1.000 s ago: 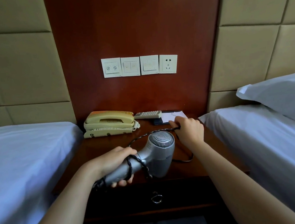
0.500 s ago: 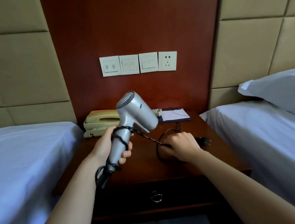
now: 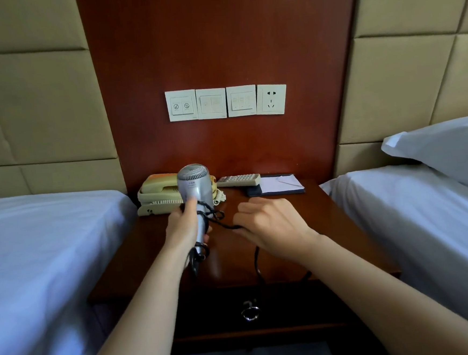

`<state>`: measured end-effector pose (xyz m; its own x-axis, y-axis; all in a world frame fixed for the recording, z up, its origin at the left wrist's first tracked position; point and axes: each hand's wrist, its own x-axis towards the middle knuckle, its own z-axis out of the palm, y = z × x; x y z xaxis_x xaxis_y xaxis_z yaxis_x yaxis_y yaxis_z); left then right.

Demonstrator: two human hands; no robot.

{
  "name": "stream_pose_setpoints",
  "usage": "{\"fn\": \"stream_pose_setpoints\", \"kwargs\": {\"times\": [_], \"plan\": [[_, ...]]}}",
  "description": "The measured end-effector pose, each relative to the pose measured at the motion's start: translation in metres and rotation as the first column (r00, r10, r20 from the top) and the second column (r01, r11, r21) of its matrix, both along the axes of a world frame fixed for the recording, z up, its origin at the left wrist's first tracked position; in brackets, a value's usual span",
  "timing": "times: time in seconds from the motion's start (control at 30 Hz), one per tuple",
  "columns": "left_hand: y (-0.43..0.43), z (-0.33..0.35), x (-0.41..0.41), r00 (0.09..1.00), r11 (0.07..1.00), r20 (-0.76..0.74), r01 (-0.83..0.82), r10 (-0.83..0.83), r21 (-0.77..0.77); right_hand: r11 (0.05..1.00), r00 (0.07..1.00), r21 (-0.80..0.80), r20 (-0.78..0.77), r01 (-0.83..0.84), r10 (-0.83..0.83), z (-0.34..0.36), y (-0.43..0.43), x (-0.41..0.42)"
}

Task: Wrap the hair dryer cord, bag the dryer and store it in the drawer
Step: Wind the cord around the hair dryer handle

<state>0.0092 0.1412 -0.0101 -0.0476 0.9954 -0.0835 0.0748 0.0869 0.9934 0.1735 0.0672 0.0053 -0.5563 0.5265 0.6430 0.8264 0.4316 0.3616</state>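
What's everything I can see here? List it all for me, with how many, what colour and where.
hair dryer: one, silver, held upright over the nightstand
cord: one, black, partly wound on the dryer handle, the rest trailing off the front edge
nightstand: one, dark red-brown wood, between the beds
drawer: one, dark, closed, ring pull, under the top
telephone: one, cream and yellow, back left of the top
remote control: one, pale grey, back middle
notepad: one, white paper on a dark folder, back right
wall plates: four, off-white, on the wood panel
beds: two, white sheets, either side
pillow: one, white, right bed
left hand: grips the dryer handle
right hand: holds the cord
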Motion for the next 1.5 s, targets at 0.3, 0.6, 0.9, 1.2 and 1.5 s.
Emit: {"fn": "stream_pose_setpoints", "kwargs": {"times": [0.3,0.6,0.9,1.2,1.5], "plan": [[-0.013,0.001,0.009,0.879,0.951,-0.403,0.302,-0.255,0.059,0.999,0.995,0.048,-0.098,0.002,0.003,0.015,0.011,-0.009],[-0.022,0.006,0.015,0.752,0.927,-0.643,0.330,-0.144,0.178,0.965,0.943,-0.253,-0.332,-0.064,-0.025,0.036,0.006,-0.011],[-0.021,0.010,0.009,0.767,0.922,-0.625,0.334,-0.145,0.196,0.635,0.687,-0.638,-0.691,-0.435,-0.223,0.048,0.004,0.024],[-0.019,0.016,-0.002,0.782,0.930,-0.589,0.343,-0.204,0.135,0.934,0.916,-0.310,-0.294,0.179,-0.273,0.052,0.004,0.035],[-0.012,0.016,-0.040,0.830,0.935,-0.494,0.344,-0.258,0.091,0.886,0.959,-0.463,-0.245,0.014,-0.143,0.049,0.004,0.025]]}}
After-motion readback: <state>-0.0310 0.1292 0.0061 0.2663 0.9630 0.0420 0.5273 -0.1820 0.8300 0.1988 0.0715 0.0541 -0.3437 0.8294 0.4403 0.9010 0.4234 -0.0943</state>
